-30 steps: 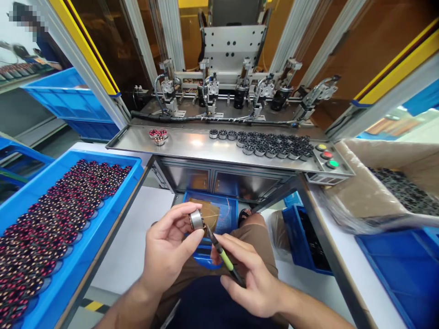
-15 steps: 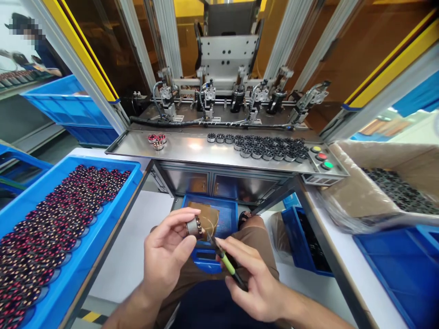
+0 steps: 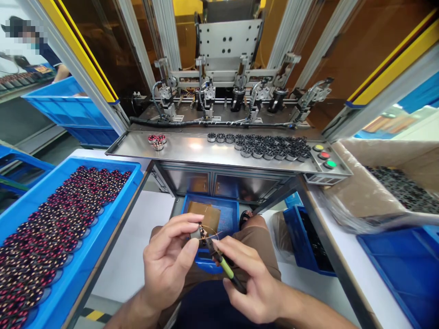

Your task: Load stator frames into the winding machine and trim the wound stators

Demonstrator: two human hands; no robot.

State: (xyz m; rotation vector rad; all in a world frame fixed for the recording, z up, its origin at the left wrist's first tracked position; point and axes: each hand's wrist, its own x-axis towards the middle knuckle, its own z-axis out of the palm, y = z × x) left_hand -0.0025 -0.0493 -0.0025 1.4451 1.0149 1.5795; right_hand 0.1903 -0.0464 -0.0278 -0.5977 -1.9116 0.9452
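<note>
Between the fingers and thumb of my left hand is a small wound motor stator, tipped so its wound face points right. Loose copper wire loops out from that face. My right hand is closed around cutting pliers with black and lime-green handles. The dark jaws of the pliers are at the wire, close beside the stator; whether they are closed on it I cannot tell. Both hands are above my lap, in front of a blue bin on the floor that has brown cardboard in it.
A blue tray full of wound stators lies at left. On the machine's metal shelf stand a few red-copper stators and many black ones, near push buttons. A carton of parts sits right. A co-worker is far left.
The pliers' jaws have moved slightly down and left, nearer the stator. The loose wire now spreads in a wider loop to the right. My left hand still holds the stator.
</note>
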